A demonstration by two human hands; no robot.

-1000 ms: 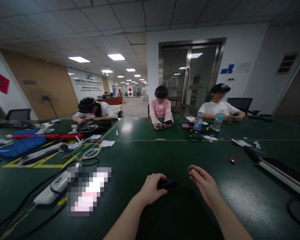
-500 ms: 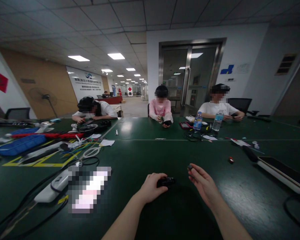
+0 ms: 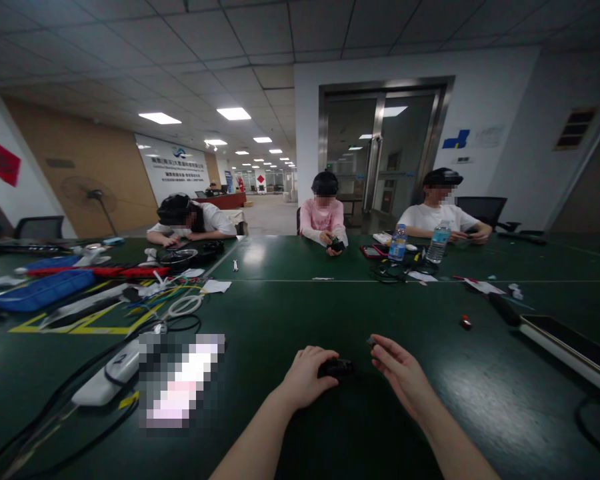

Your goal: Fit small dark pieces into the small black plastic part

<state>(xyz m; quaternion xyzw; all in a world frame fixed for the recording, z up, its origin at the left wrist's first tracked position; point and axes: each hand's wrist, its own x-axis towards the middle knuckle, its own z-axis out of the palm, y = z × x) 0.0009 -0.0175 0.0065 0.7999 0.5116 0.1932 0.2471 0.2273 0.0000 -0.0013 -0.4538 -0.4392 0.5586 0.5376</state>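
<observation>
My left hand (image 3: 306, 379) is closed around one end of a small black oblong object (image 3: 342, 367) low over the green tabletop. Its exact kind is not clear, and the hand hides its left end. Between the thumb and fingertips of my right hand (image 3: 399, 372) is a small dark grey piece (image 3: 371, 341), too small to name. That piece is held a little above and to the right of the black object, apart from it.
A white power strip (image 3: 111, 373) with black cables and a blurred bright screen (image 3: 185, 380) lie on the left. Beyond are a blue tray (image 3: 45, 291) and tangled wires. To the right are a small red item (image 3: 465, 323) and a flat device (image 3: 570, 350). Three people sit opposite.
My right hand has moved slightly left with the small piece, closer to the black object. The pale marking on the black object shows less now; the left hand keeps its hold.
</observation>
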